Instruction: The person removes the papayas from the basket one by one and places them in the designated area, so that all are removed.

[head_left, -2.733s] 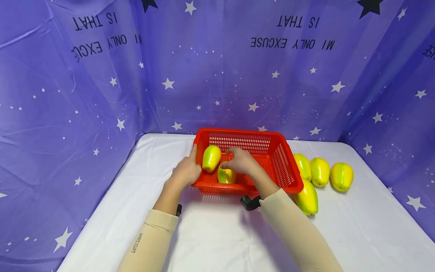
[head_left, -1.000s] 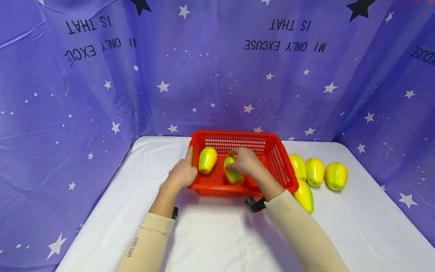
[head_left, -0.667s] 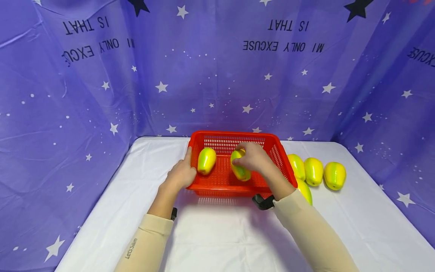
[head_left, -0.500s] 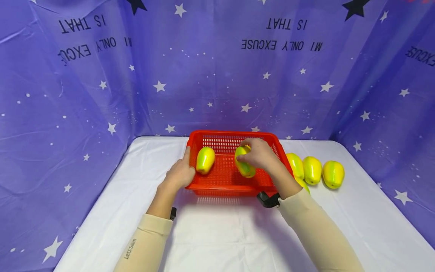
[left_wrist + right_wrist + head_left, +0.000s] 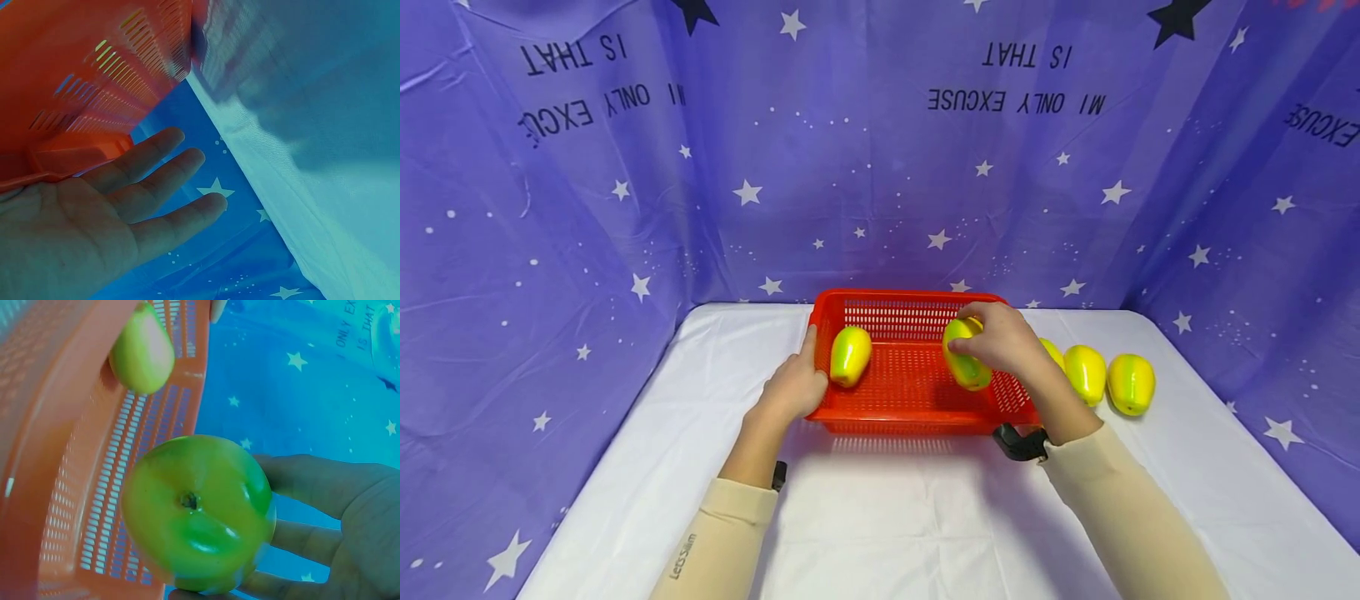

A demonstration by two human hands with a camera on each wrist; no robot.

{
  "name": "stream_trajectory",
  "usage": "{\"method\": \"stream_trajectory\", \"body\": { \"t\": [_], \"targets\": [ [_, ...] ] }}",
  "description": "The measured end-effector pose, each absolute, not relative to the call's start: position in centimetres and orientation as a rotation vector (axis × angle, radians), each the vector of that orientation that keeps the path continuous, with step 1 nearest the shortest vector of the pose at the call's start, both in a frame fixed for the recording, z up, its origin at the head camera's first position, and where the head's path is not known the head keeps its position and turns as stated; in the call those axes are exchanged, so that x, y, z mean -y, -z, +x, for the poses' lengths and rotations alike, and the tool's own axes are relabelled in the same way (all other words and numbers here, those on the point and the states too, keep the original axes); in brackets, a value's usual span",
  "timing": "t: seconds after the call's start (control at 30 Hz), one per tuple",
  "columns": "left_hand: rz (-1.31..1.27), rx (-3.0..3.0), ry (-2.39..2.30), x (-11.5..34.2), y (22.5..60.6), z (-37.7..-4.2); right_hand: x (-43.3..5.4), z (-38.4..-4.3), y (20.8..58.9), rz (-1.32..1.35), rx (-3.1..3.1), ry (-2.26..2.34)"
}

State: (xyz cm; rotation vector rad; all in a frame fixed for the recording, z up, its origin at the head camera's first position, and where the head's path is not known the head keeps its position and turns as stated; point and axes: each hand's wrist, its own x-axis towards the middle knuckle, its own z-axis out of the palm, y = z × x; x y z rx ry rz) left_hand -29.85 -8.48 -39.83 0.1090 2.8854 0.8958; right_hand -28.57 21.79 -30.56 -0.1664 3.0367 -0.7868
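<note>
My right hand (image 5: 1003, 340) holds a glossy yellow-green mango (image 5: 964, 357) between thumb and fingers, over the right part of a red slotted plastic basket (image 5: 910, 427). The right wrist view shows that mango's (image 5: 200, 512) end with a small dark stem spot. Another mango (image 5: 851, 357) lies inside the basket at its left end. My left hand (image 5: 793, 385) rests against the basket's left rim, index finger along it. In the left wrist view three fingers of the left hand (image 5: 69, 231) stretch out straight beside the basket wall; the thumb is hidden there.
Right of the basket, several mangoes (image 5: 1131, 384) stand on the white-covered table (image 5: 880, 517), partly behind my right forearm. A purple star-print curtain (image 5: 880, 167) encloses the back and sides.
My right hand has carried its mango from the basket's left-middle to its right side and upward. My left hand stays at the left rim. The view has shifted slightly.
</note>
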Motion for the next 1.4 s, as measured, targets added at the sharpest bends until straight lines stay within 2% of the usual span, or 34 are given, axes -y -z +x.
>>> {"method": "stream_trajectory", "body": {
  "t": [0.4, 0.77, 1.4],
  "targets": [
    [0.110, -2.875, -0.929, 8.5, 39.9, -29.8, -25.7, -26.8, 30.4, -0.114, -3.073, 0.725],
    [0.123, -2.853, -0.963, 8.8, 40.4, -29.7, -27.4, -25.9, 30.9, -0.095, -3.078, 0.728],
    [0.151, -2.853, -0.960, 8.5, 39.8, -29.8, -32.6, -24.2, 30.1, 0.070, -3.057, 0.706]
  ]
}}
